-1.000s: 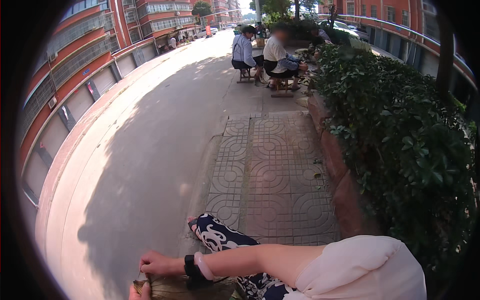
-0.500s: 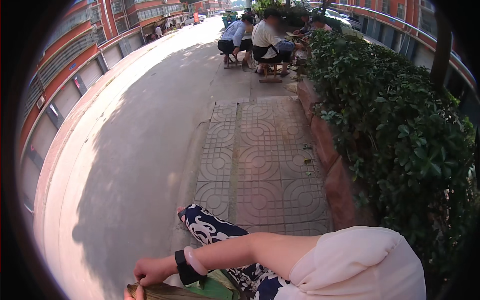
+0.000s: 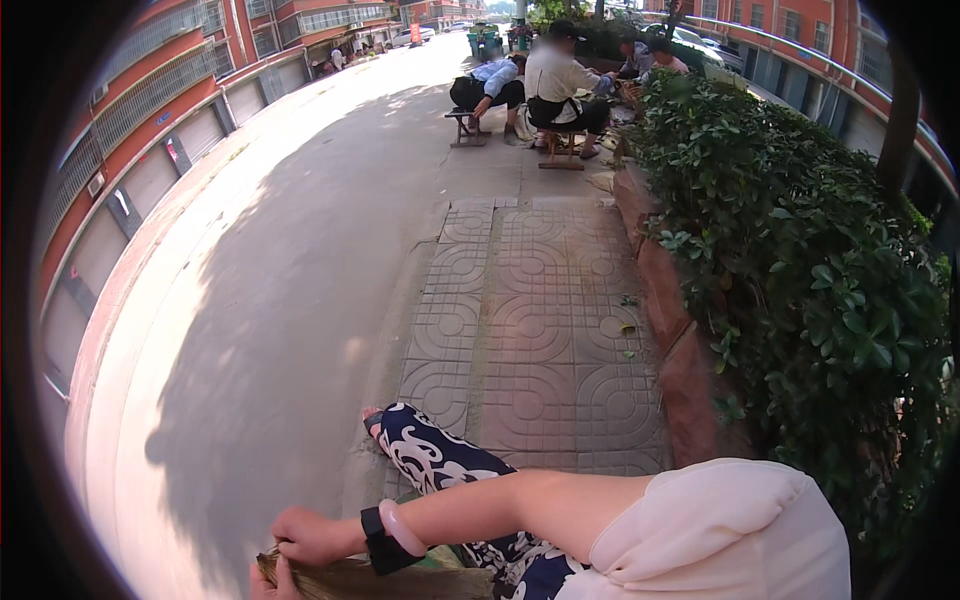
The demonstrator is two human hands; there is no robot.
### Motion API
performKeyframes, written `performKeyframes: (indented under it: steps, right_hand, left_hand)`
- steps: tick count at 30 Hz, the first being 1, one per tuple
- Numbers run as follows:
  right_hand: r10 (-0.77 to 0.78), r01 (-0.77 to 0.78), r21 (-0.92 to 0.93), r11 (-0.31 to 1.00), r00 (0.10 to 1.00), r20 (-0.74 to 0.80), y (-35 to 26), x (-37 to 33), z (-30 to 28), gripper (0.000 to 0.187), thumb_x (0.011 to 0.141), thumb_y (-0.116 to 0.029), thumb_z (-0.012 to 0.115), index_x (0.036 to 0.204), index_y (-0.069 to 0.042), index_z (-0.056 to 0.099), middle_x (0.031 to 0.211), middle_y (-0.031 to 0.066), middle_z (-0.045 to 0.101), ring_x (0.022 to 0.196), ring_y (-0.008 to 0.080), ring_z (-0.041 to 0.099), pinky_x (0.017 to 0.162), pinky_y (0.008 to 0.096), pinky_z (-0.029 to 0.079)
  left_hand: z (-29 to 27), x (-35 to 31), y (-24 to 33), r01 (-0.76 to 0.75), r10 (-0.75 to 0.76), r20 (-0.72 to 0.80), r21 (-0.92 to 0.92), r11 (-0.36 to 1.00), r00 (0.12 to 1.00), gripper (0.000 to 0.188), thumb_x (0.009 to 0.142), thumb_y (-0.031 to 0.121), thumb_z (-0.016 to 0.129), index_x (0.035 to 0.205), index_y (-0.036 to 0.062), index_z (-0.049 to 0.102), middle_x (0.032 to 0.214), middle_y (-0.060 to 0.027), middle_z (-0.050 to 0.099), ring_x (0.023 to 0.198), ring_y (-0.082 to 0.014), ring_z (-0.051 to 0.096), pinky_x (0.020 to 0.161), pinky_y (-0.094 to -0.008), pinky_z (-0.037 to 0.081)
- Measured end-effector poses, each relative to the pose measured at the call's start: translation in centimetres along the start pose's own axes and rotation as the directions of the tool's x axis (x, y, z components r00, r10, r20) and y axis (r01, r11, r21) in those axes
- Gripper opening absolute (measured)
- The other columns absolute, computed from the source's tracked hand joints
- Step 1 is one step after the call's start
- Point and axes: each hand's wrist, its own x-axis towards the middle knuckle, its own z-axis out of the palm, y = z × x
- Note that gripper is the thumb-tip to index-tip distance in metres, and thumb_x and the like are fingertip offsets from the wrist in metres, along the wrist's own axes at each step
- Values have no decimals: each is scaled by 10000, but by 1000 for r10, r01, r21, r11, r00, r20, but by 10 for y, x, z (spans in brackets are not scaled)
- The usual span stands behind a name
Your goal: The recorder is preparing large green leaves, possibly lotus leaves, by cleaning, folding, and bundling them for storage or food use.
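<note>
Right hand (image 3: 305, 535) is closing its fingers in a pinch at the left end of the dry brown husk (image 3: 400, 583). Left hand (image 3: 276, 580), partly cut off by the lower edge, is gripping the same end just below the right hand, thumb lying along it. Husk is stretching from both hands rightward, passing under the right wrist toward the patterned trousers (image 3: 430, 450).

Change: a second ago the right hand was standing a little above the left, apparently with a thin strand between; now its fingertips are sitting right down at the husk's end, beside the left thumb. Green piece (image 3: 445, 557) is showing to the right of the right hand, beyond the wristband (image 3: 385, 543); it was not clearly showing a second ago. Judging from this, both hands are now working on one end, the rest of the husk lying loose; whether a strand is coming away, cannot tell.

Well ahead of the hands, a person in a pale blue shirt (image 3: 495, 74) is bending lower than before, beside a person in a white top (image 3: 552, 85).
</note>
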Motion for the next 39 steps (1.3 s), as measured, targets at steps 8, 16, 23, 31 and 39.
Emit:
performKeyframes:
  steps: [8,16,23,31,39]
  right_hand:
    - [191,-198,48,979,974,124,17,-8,-8,219,780,-195,561,798,14,623,739,198,625,686,355,596,622,425,461]
    - [105,-105,15,994,994,24,9,-9,13,219,835,-210,549,833,-5,627,760,183,644,720,341,629,651,416,478]
    - [265,-280,164,946,958,107,14,-10,12,215,835,-201,556,837,-1,636,687,134,637,630,249,619,596,374,473]
    - [198,-275,287,917,942,269,29,-12,1,203,880,-208,593,877,-18,665,644,40,607,586,107,540,550,287,442]
    - [120,-504,453,735,755,644,-12,-1,-39,175,920,-243,611,920,-82,680,795,-59,597,735,48,511,676,226,417]
  left_hand:
    - [22,-14,-9,88,-93,-19,-183,979,995,164,824,90,713,849,-53,636,718,-52,609,686,-132,542,621,-300,466]
    - [5,-24,-7,90,-95,-16,-190,978,995,158,822,94,714,840,-40,633,717,-28,598,670,-122,527,604,-298,465]
    - [7,-31,-7,125,-120,40,-216,968,992,131,826,66,686,888,-41,643,755,-31,617,705,-125,543,642,-301,474]
    - [1,-34,-22,151,-136,135,-108,983,981,149,850,77,672,928,-45,638,817,-45,633,736,-137,567,675,-284,481]
    - [-6,-26,-46,212,-218,3,-236,948,976,115,823,63,686,818,-11,599,715,17,592,662,-55,504,607,-230,435]
